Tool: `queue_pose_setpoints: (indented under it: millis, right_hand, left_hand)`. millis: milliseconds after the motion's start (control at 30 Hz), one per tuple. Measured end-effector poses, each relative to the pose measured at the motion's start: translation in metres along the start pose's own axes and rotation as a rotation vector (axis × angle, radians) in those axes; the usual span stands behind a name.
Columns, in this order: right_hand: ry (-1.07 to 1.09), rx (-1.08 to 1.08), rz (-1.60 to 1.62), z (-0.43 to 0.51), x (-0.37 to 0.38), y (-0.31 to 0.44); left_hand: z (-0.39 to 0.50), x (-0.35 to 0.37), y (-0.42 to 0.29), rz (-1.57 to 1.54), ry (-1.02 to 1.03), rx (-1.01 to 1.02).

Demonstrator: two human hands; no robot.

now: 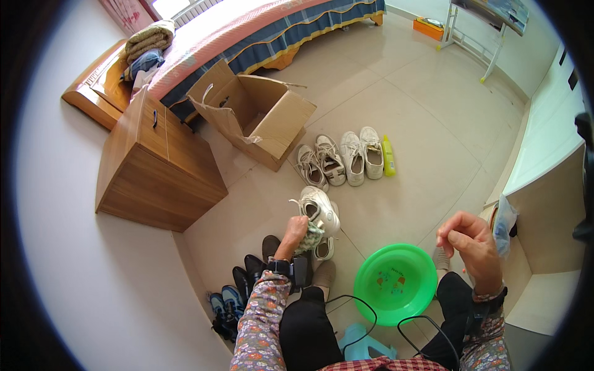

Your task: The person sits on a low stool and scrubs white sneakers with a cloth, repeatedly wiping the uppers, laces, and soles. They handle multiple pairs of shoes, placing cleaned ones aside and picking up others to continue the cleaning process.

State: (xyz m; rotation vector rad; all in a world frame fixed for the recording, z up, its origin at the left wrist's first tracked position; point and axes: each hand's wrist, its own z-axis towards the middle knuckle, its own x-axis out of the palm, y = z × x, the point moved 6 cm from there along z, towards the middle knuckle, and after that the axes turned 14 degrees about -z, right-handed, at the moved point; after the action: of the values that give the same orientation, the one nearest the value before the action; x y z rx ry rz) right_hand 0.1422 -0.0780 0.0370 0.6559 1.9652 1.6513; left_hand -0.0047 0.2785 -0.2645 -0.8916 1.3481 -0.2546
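My left hand (296,232) grips a green-and-white cloth (310,237) against the heel of a white sneaker (321,208); whether the fingers also hold the shoe itself cannot be told. Under and beside it another white shoe (324,249) is partly hidden. Raised at the right, my right hand (471,246) holds nothing, with its fingers bent and apart. Between my legs a green plastic basin (394,285) with a printed bottom rests on the floor. Beyond my left hand, several white lace-up sneakers (355,157) stand in a row beside a yellow-green bottle (388,156).
An open cardboard box (278,125) stands near the bed (278,32), right of a wooden cabinet (162,176). Dark shoes (254,269) and blue shoes (232,297) line the left wall. A light blue stool (362,343) is beneath me; black cables hang over the basin's near side.
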Motion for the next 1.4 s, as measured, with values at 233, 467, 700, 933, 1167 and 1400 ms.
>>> queue_pose_setpoints:
  millis: [233, 467, 700, 933, 1167, 1400]
  right_hand:
    - [-0.007, 0.260, -0.094, 0.026, -0.001, -0.081]
    - [0.035, 0.350, -0.131, 0.022, 0.006, -0.108]
    - [0.060, 0.419, -0.170, 0.024, 0.022, -0.118]
    - [0.048, 0.478, -0.185, 0.027, 0.026, -0.134]
    - [0.049, 0.491, -0.173, 0.025, 0.028, -0.134]
    - [0.073, 0.492, -0.184, 0.017, 0.032, -0.122]
  left_hand:
    - [0.002, 0.019, -0.008, 0.029, -0.035, 0.191]
    - [0.005, -0.009, 0.042, 0.115, -0.120, 0.044]
    - [0.042, -0.011, 0.108, 0.127, -0.162, -0.406]
    - [0.075, 0.038, 0.165, -0.162, -0.312, -0.761]
    - [0.028, 0.062, 0.153, -0.381, -0.275, -0.636]
    - [-0.025, 0.087, 0.086, -0.154, 0.306, -0.573]
